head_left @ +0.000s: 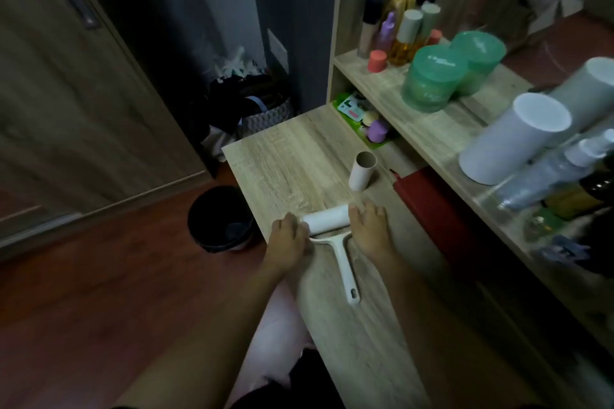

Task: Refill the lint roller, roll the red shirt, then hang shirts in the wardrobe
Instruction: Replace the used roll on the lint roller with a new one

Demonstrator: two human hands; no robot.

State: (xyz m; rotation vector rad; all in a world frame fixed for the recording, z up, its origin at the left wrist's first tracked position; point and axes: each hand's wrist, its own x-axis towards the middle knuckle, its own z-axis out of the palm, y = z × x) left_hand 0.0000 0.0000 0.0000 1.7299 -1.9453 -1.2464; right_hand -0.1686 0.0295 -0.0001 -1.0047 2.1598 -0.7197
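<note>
Writing: white lettering on lid of green jar (432, 76), too blurred to read. Print on green packet (349, 109) in lower shelf compartment, likewise illegible.

Task item: lint roller (332, 229) flat on wooden tabletop (282, 159), close to its left edge, white roll lying crosswise, handle pointing to the near side. Left hand (288, 237) at left end of the roll, fingers curled over it, gripping. Right hand (369, 226) palm down at right end, fingers fairly straight, thumb side touching the roll, not closed round it. Bare cardboard core (362, 171) upright just beyond the roller, apart from it. Red flat item (432, 206) to the right, along the foot of the shelf unit (382, 90).

Surface and room: light wood-grain top, dim lighting. Bottles (405, 33) on far shelf behind the jar; white cylinder (511, 139) on shelf at right. Reddish-brown floor (83, 309); wooden door (66, 93) at left; patterned basket (265, 114) in far corner.

Edges and room: left table edge just beside left hand; black bin (219, 219) on floor against that edge. Open tabletop between core and far edge, and on the near side of the handle.
</note>
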